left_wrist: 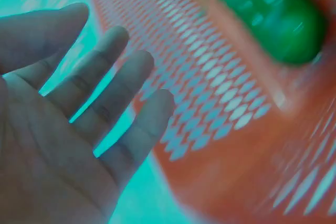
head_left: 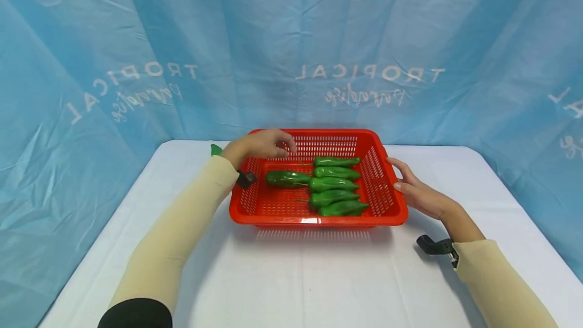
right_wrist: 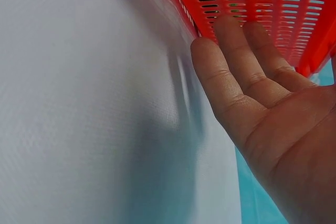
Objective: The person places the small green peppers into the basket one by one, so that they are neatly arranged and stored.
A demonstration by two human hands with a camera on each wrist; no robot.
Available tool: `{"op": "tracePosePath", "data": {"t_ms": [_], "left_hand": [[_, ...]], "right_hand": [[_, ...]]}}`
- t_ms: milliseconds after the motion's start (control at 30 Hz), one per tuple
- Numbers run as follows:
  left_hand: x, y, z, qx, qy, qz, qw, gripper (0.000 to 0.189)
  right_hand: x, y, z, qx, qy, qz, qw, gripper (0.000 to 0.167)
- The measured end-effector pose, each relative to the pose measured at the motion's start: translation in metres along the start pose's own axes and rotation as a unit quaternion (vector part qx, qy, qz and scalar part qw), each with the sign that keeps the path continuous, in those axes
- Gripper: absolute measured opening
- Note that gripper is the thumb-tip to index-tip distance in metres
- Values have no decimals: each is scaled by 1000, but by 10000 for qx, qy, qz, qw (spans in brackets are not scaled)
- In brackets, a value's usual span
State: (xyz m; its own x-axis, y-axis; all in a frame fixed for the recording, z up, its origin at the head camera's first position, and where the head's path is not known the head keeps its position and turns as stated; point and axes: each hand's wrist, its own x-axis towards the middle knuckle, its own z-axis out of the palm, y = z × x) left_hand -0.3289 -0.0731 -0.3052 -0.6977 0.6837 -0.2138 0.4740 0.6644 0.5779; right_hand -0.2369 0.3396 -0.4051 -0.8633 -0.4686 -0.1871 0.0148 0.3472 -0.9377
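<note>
A red basket [head_left: 314,220] with slotted walls holds several long green peppers [head_left: 334,184], stacked in a column toward its right side. Left of them lies another green pepper [head_left: 286,178], also close up in the left wrist view. Over the basket's back left part hovers my left hand [head_left: 268,144], loosely bent with nothing in it; its palm and spread fingers show in the left wrist view. My right hand [head_left: 421,194] holds the basket's right rim, thumb and forefinger on the edge. In the right wrist view, its other fingers [right_wrist: 236,56] reach under the rim at the outer wall.
The basket stands toward the back of a white-covered table [head_left: 291,277]. Behind and at the sides hangs a blue printed curtain [head_left: 300,39]. A small green thing [head_left: 216,150] shows at the table's back left, mostly hidden by the left wrist and sleeve.
</note>
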Motion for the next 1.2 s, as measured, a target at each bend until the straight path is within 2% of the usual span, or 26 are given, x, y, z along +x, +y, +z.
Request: {"op": "tracePosePath", "data": {"t_ms": [167, 333, 567, 833, 1100, 1200], "left_hand": [[-27, -6, -30, -403, 915, 10, 9950, 22], [-51, -23, -42, -337, 1551, -294, 9869, 26], [-71, -45, -43, -399, 1799, -490, 9817, 26], [-92, -70, -43, -876, 2133, -685, 9706, 25], [-95, -117, -21, -851, 2353, -1430, 9576, 28], [-99, -129, -11, -804, 2284, -1681, 9556, 31]], "right_hand": [[-1, 1, -1, -2, 5, -17, 10000, 74], [-1, 0, -1, 34, 0, -71, 10000, 74], [-1, 1, -1, 12, -22, -20, 10000, 75], [-3, 2, -1, -12, 25, -21, 10000, 75], [-1, 1, 0, -3, 41, -57, 10000, 75], [1, 0, 0, -14, 30, -44, 10000, 75]]}}
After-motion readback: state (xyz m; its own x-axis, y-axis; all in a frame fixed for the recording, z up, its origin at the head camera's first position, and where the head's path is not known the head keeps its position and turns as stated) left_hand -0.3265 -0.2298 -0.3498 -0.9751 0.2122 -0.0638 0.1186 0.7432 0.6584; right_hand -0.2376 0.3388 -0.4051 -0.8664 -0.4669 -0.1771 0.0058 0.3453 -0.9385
